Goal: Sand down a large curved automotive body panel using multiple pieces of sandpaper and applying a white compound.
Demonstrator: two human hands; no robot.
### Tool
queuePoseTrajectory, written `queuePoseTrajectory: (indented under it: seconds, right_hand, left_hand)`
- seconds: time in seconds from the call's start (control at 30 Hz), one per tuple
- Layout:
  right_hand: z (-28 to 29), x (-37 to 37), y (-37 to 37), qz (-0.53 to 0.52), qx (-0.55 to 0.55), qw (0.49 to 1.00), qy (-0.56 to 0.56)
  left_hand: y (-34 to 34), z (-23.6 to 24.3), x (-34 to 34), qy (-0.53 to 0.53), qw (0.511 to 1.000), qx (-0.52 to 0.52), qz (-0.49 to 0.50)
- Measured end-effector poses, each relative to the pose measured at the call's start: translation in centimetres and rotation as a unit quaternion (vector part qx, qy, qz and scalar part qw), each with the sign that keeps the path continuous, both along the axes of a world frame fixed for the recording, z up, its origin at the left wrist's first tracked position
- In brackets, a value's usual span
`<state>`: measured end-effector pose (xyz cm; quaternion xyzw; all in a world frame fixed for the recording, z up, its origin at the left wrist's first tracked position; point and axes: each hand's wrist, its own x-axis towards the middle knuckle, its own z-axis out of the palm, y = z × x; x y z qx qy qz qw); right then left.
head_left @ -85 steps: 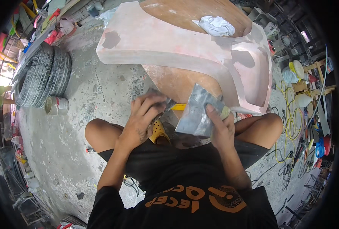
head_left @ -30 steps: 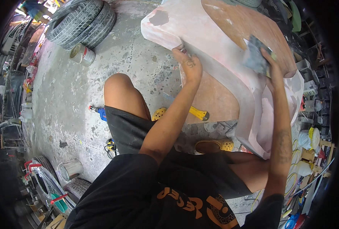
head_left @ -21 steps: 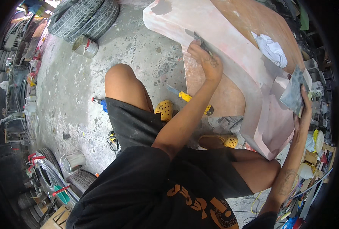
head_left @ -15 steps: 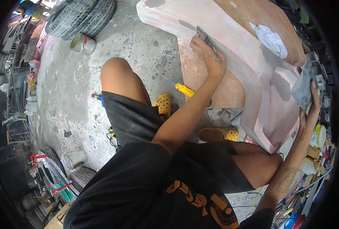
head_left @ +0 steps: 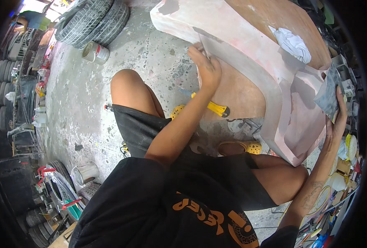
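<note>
A pale pink body panel [head_left: 249,49] with grey filler patches lies in front of me. My left hand [head_left: 208,68] is closed at its near-left edge, just below a long grey smear. It pinches a thin putty spreader [head_left: 203,46], seen nearly edge-on and partly hidden by the fingers. At the panel's right side, my right hand [head_left: 340,105] grips a flat plate smeared with grey [head_left: 329,95]; some of its fingers are hidden behind the plate. A yellow utility knife [head_left: 217,108] lies on brown board below my left forearm, which covers part of it.
A crumpled white cloth [head_left: 293,44] rests on the panel's brown part. Stacked tyres [head_left: 94,25] and a paint can [head_left: 95,53] stand on the concrete floor at far left. Another metal can [head_left: 85,173] lies near left. Clutter [head_left: 336,182] lines the right side.
My left hand has moved left and slightly down, from over the panel to its edge, and the spreader has turned nearly edge-on. My right hand and the plate have hardly moved.
</note>
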<state>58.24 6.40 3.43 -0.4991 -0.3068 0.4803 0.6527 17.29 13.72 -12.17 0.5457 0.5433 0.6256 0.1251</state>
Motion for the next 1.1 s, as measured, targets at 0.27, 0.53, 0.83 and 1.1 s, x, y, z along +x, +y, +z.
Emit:
queuePoseTrajectory:
  seconds: [0.27,0.53,0.83,1.1]
  right_hand:
    - [0.3,-1.4,-0.1,-0.032,0.002,0.999,-0.021]
    - [0.6,-1.4,0.7,-0.001,0.0,1.0,0.005]
    - [1.4,-11.2,0.4,0.02,-0.079,0.982,-0.169]
    - [1.7,-18.9,-1.8,0.092,-0.034,0.986,-0.135]
  left_hand:
    - [3.3,0.7,2.8,-0.001,0.998,0.015,0.066]
    - [-0.3,1.6,9.2,-0.017,0.999,-0.02,0.042]
    - [-6.2,6.0,3.7,-0.112,0.948,0.009,-0.298]
    - [-9.2,12.6,1.6,0.01,0.887,0.126,-0.444]
